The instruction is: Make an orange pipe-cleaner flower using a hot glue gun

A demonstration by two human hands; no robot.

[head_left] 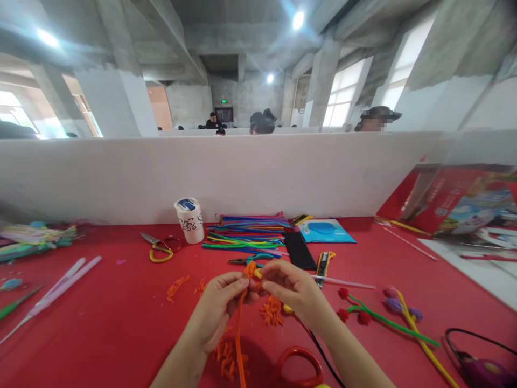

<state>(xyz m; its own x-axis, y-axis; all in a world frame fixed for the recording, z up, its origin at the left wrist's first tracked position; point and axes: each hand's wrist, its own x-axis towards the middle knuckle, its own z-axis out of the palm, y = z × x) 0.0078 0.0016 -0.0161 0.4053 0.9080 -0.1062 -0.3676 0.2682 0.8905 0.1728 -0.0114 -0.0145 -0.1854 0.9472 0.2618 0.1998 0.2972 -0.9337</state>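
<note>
Pipe cleaner (238, 340), an orange one, is pinched in the left hand (226, 295) above the red surface (133, 307), right hand (291, 286) curled close beside it, can't tell if that one's gripping anything tbh

Lettering on the white cup (190, 223) and red box (450, 194) is illegible.

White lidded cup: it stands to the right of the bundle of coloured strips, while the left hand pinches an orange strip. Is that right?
Not quite, the side is wrong: the head view shows the white lidded cup to the left of the bundle of coloured strips. The left hand does pinch an orange strip.
</note>
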